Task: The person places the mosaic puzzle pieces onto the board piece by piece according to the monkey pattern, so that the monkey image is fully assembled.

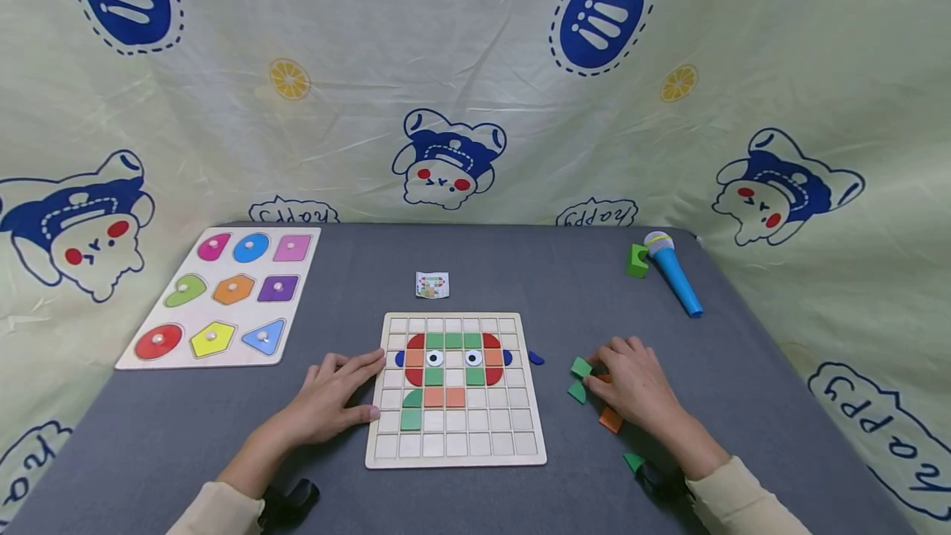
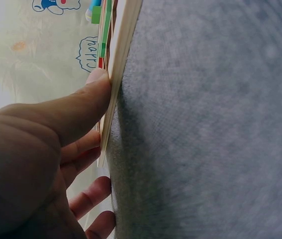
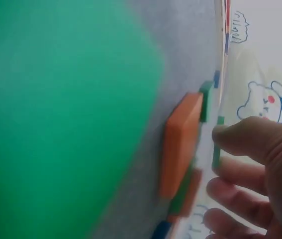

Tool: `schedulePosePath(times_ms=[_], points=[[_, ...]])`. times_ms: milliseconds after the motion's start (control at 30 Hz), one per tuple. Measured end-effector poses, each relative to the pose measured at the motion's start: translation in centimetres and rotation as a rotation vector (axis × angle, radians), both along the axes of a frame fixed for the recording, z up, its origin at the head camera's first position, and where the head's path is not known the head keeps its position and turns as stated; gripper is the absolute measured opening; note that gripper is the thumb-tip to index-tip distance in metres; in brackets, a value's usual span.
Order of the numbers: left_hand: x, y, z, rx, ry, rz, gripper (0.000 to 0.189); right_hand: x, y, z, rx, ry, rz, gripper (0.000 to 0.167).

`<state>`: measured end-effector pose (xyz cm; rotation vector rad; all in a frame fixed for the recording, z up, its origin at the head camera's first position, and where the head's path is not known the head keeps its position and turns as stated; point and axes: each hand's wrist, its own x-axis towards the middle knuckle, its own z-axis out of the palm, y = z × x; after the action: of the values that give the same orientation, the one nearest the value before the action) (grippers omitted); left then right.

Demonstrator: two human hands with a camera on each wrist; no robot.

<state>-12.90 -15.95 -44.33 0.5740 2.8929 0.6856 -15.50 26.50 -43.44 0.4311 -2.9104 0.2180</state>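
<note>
My left hand [image 1: 330,399] rests against the left edge of the white grid board [image 1: 494,442], fingers extended. Its thumb [image 2: 93,92] touches the board's side. Coloured tiles on the board include red quarter-rounds, green and orange squares, blue half-rounds and two eye tiles [image 1: 473,358]. To the right of the board, my right hand [image 1: 637,382] pinches a green tile [image 1: 581,366] low over the table between thumb and index finger; its far side is partly hidden. Close by lie another green tile [image 1: 576,391] and an orange tile [image 1: 611,419], with one more orange tile partly under the hand.
A small picture card [image 1: 432,285] lies behind the board. At the left is a shape puzzle [image 1: 248,312] with knobbed pieces. A blue toy microphone [image 1: 676,277] and a green block [image 1: 636,261] lie back right. A blue half-round [image 1: 537,358] sits beside the board.
</note>
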Motion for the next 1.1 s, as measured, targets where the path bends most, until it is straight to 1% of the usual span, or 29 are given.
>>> schedulePosePath(times_ms=[167, 433, 667, 867, 967, 1100], points=[[0.0, 0.0, 0.1, -0.001, -0.01, 0.004, 0.07, 0.3, -1.6, 0.6, -0.014, 0.017, 0.069, 0.022], [0.0, 0.0, 0.2, -0.002, -0.02, 0.006, 0.07, 1.2, -5.5, 1.1, -0.041, 0.028, 0.191, 0.022], [0.0, 0.0, 0.1, 0.002, -0.006, -0.002, 0.07, 1.7, -8.7, 1.0, -0.059, 0.014, 0.308, 0.021], [0.0, 0.1, 0.0, 0.003, -0.003, -0.005, 0.07, 1.8, -11.2, 0.7, -0.075, 0.054, 0.422, 0.019], [0.0, 0.1, 0.0, 0.005, 0.006, -0.008, 0.07, 1.9, -12.4, 0.7, -0.063, 0.037, 0.454, 0.02], [0.0, 0.0, 0.0, 0.002, 0.001, -0.003, 0.069, 2.1, -13.9, 0.6, -0.027, 0.003, 0.487, 0.02]])
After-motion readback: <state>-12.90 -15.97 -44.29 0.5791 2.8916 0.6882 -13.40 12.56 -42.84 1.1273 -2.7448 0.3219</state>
